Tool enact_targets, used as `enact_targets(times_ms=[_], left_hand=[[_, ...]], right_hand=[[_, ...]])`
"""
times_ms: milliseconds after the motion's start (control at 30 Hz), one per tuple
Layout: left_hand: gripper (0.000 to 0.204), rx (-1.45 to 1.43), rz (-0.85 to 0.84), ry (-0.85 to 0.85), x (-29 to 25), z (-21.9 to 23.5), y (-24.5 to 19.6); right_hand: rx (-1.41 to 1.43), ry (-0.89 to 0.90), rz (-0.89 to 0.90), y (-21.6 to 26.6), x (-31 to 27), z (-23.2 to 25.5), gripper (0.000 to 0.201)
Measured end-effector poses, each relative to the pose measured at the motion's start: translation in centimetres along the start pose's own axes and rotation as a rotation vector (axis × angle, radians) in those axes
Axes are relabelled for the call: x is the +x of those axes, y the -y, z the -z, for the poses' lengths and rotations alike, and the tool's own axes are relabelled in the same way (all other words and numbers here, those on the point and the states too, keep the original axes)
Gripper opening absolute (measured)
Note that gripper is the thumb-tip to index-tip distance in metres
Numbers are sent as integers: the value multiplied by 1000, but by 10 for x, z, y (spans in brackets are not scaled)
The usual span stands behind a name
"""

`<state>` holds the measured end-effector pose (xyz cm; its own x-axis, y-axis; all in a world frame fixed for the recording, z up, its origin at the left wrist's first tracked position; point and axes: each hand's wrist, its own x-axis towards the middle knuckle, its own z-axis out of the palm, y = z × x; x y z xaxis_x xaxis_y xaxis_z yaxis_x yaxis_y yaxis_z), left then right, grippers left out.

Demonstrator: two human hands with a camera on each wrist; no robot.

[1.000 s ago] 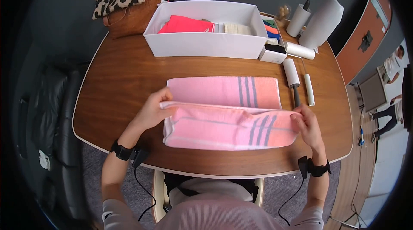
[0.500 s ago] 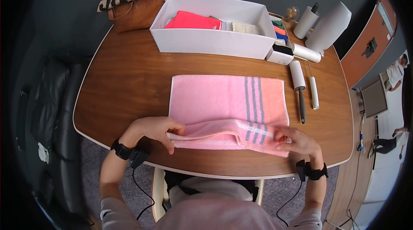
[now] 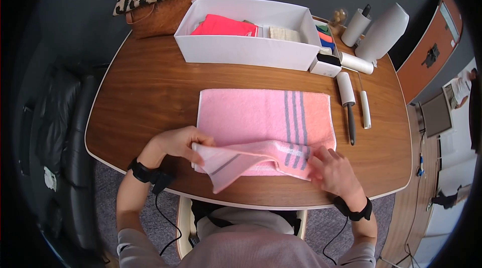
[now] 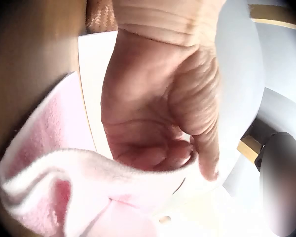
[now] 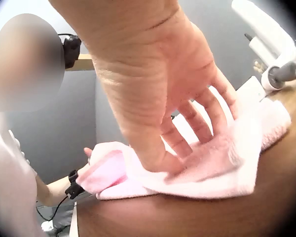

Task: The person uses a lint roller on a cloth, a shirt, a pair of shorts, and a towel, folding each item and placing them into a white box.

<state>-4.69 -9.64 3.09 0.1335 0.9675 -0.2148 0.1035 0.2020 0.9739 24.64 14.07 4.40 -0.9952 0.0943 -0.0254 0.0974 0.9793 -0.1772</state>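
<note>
A pink towel [image 3: 241,117] with grey stripes and an orange end lies folded on the wooden table. Its near flap is lifted and creased, and the left corner hangs down toward the person. My left hand [image 3: 176,143] pinches the flap's left edge; the left wrist view shows its curled fingers [image 4: 158,155] at the towel's white border. On the right, my right hand [image 3: 339,173] grips the flap close to the stripes. In the right wrist view, its thumb [image 5: 163,163] and fingers bunch the cloth from opposite sides.
A white box [image 3: 246,49] with folded cloths stands behind the towel. Right of it are a small box [image 3: 325,66] and two lint rollers, one dark-handled [image 3: 346,90], one white [image 3: 365,110]. A brown bag [image 3: 165,16] sits at back left.
Both hands have brought the raised near part of the towel down toward the person. Lately the right hand slid left along the flap, and the left corner flipped outward.
</note>
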Motion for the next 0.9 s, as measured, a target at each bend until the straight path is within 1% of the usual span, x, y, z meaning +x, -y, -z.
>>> enact_targets(times_ms=[100,233,333,433,533,567,633,667,733,767,833,900], left_hand=[[18,-59,-105,-216,7,2,-2],[19,-90,-92,-376,14,-1,-7],[21,-150,-60,-321,12,1,-8],[22,-224,-98,-245,13,0,-9],[19,-323,-227,-269,20,-1,-17],[18,-372,-239,-335,24,-4,-23],[17,-469,-264,-472,30,-9,-38],[14,-470,-294,-407,31,-4,-35],[13,-491,-340,-417,41,-2,-37],[12,-501,-364,-421,47,-2,-40],[11,-514,-353,-530,53,1,-47],[11,-536,-359,-605,57,9,-54]], right_hand=[[-71,-14,-22,8,1,-3,35],[-169,-111,6,8,3,-15,30],[-240,-94,1,19,1,-14,28],[-196,-221,36,24,8,-15,29],[-264,-239,42,4,19,-26,32],[-185,-267,41,2,19,-24,31],[-26,-322,44,14,27,0,29],[5,-359,59,19,32,4,27],[67,-431,83,27,41,9,23],[25,-341,-13,21,45,7,23],[-63,-166,-207,-3,55,2,24],[-36,60,-351,-28,69,22,25]])
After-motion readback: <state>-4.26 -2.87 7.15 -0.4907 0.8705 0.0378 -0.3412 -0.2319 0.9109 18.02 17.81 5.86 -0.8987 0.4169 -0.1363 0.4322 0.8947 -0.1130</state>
